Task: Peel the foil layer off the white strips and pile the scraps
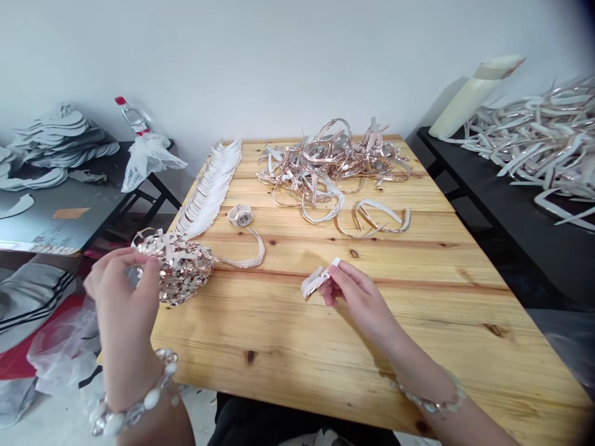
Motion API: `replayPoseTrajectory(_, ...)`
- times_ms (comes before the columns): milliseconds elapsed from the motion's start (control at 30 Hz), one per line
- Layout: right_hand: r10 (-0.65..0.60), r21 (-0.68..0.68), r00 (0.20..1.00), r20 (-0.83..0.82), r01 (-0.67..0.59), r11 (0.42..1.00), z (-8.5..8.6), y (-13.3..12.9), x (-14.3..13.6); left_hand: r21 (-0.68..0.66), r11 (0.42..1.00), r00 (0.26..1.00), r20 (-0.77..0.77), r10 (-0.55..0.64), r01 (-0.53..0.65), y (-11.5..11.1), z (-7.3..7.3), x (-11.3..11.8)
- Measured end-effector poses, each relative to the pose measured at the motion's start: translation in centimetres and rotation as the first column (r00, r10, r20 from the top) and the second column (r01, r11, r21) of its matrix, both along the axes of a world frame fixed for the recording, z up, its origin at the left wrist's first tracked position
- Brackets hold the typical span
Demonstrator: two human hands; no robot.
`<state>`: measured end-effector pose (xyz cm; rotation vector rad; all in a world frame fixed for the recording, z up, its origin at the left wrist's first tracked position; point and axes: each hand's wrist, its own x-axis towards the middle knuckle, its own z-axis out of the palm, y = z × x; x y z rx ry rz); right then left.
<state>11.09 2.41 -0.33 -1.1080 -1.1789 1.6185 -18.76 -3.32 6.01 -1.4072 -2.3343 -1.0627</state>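
Note:
My right hand [356, 291] pinches a small bent strip [315, 282], white on one face and shiny rose gold on the other, above the middle of the wooden table. On the left, my left hand [125, 285] has thumb and forefinger drawn together at the edge of a heap of short rose-gold and white pieces [188, 269]. Whether anything is between those fingers I cannot make out. Behind the heap lies a long row of white strips [214, 186], fanned side by side. A few loose white strips [253, 254] curve out beside the heap.
A wristwatch [240, 215] lies near the row. Tangled rose-gold strips [325, 161] cover the table's back. On the left black table [106, 179] are stacked grey-white cut pieces [60, 136] and a bottle [132, 116]. More strips [548, 136] and a pale roll [465, 102] occupy the right table.

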Motion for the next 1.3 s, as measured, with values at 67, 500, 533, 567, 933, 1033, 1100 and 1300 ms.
replayPoseTrajectory(67,0.027,0.015,0.999,0.018,-0.027,1.000,0.1,-0.2,-0.1,-0.047,0.999,0.999,-0.038,-0.023,0.022,0.3,-0.6,-1.0)
replayPoseTrajectory(500,0.044,0.003,0.996,-0.078,-0.044,0.999,0.2,-0.1,-0.2,0.015,0.977,0.973,-0.096,-0.209,0.211,0.7,1.5,3.8)
replayPoseTrajectory(533,0.047,0.004,0.995,-0.090,-0.046,0.999,0.1,-0.1,-0.2,0.020,0.937,0.937,-0.028,-0.349,0.349,1.0,1.6,5.3)
replayPoseTrajectory(567,0.052,0.007,0.994,-0.100,-0.052,0.999,0.1,-0.1,-0.1,0.044,0.871,0.871,0.030,-0.490,0.489,1.4,1.4,6.8)
replayPoseTrajectory(933,0.204,-0.001,0.975,-0.092,-0.205,0.979,-0.4,-0.2,0.1,0.295,0.398,-0.094,0.887,-0.452,0.869,4.7,-4.1,14.4)
replayPoseTrajectory(1033,0.298,0.008,0.945,-0.133,-0.299,0.954,-0.1,-0.2,0.2,0.286,0.496,0.001,0.866,-0.500,0.820,4.8,-4.5,13.8)
replayPoseTrajectory(1100,0.313,0.022,0.945,-0.089,-0.313,0.950,0.1,-0.1,0.3,0.235,0.553,0.174,0.790,-0.588,0.799,4.9,-4.7,13.3)
replayPoseTrajectory(1300,0.263,0.077,0.956,0.127,-0.274,0.959,0.4,0.5,1.2,0.069,0.536,0.530,0.090,-0.843,0.841,4.8,-4.8,12.5)
